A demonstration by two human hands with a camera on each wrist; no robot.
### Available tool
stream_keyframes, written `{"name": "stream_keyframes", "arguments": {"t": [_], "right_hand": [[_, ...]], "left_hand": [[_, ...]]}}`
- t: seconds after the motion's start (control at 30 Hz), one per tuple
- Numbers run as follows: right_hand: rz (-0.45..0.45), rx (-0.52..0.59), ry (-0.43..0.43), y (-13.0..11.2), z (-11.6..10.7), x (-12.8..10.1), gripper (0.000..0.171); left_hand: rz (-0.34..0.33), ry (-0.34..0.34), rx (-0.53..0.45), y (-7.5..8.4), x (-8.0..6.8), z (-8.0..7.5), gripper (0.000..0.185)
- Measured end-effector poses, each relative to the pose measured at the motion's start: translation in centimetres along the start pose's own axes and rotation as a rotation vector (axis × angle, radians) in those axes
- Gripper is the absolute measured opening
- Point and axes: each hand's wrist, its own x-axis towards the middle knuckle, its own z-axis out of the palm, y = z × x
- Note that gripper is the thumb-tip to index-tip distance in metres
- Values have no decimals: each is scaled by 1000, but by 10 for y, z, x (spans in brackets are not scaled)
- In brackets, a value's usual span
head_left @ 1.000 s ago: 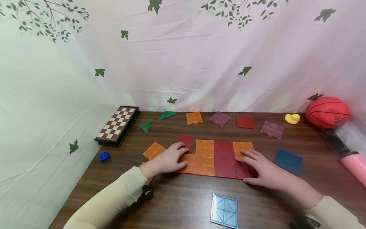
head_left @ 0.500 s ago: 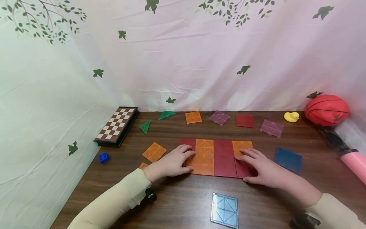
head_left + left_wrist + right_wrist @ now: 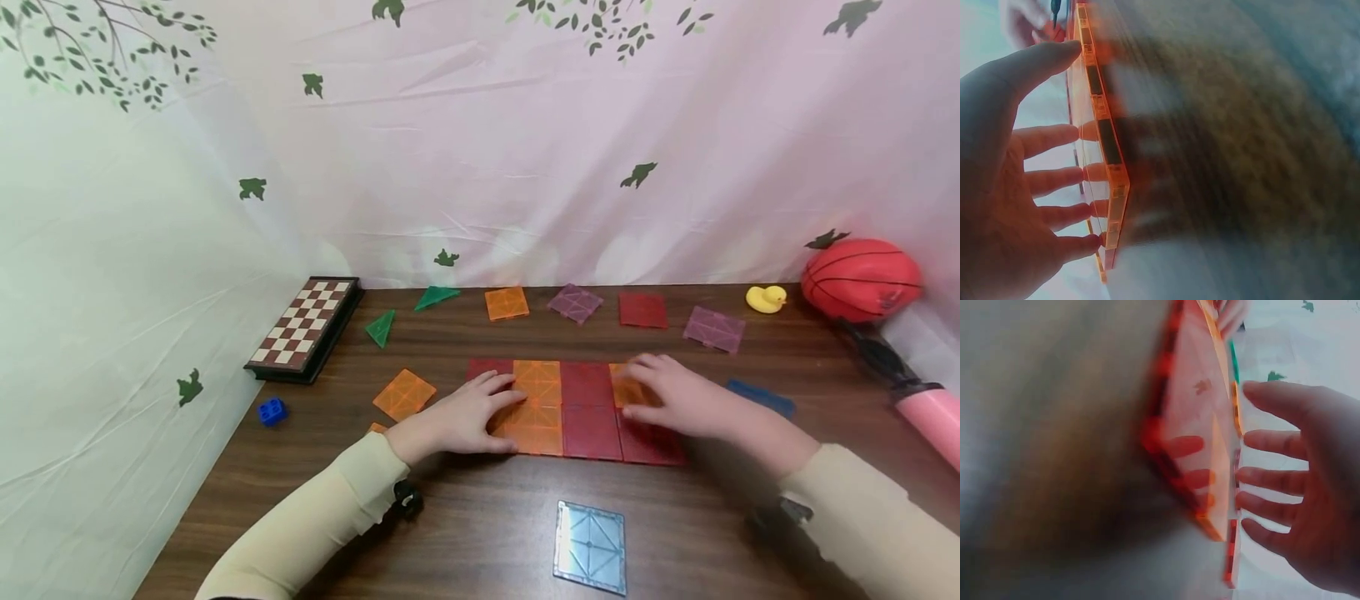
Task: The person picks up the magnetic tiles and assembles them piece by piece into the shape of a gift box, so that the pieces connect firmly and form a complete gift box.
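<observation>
Red and orange magnetic tiles lie edge to edge in two rows mid-table; an orange tile (image 3: 537, 429) and a red tile (image 3: 591, 432) show in the front row. My left hand (image 3: 472, 417) rests on the left end of this block. In the left wrist view its spread fingertips touch an orange tile (image 3: 1110, 147), the thumb at the near edge. Over the block's right end hovers my right hand (image 3: 675, 396), partly covering the back orange tile (image 3: 622, 387). In the right wrist view its spread fingers (image 3: 1272, 481) are apart from the red tile (image 3: 1188, 412) below.
A mirror-like blue tile (image 3: 589, 547) lies in front. Loose tiles line the back, including a red one (image 3: 642, 310). A chessboard (image 3: 306, 325) and blue brick (image 3: 272, 411) are left; a dark blue tile (image 3: 761, 397), rubber duck (image 3: 766, 298), red ball (image 3: 861, 280) and pink pump (image 3: 930, 421) are right.
The left hand has slid right, bringing the left-end red tile up against the block. My right hand has lifted off the tiles and moved slightly back.
</observation>
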Motion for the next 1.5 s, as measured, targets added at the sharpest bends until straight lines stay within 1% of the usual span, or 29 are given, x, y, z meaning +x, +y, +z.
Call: {"name": "stream_keyframes", "arguments": {"t": [0.1,0.17,0.37,0.47,0.57,0.67,0.73,0.97,1.23,1.37,1.5], "right_hand": [[-4,8,20,3,-7,26,48],[-10,3,30,6,-8,44,48],[16,-57,41,20,-3,97,53],[51,-84,32,25,1,114,54],[82,-99,-11,29,3,122,54],[87,-100,-49,31,5,124,52],[84,-94,-55,30,6,123,50],[58,-54,-15,30,7,106,41],[6,2,-5,29,10,83,32],[-15,21,-10,29,12,76,35],[-15,29,-15,29,13,68,47]], "left_hand": [[-4,-4,-3,-1,-1,-1,78],[-2,-5,-3,-1,-1,-2,78],[5,-3,-5,-1,-2,-1,77],[11,3,-2,-1,-2,-1,76],[18,9,-1,0,-1,0,77],[18,11,2,0,-1,0,77],[15,11,1,0,-1,0,77],[12,8,-18,-1,-2,0,76],[17,13,-19,-2,-2,-1,77],[21,12,-12,-2,-2,0,78],[28,15,-15,-3,-1,1,77]]}}
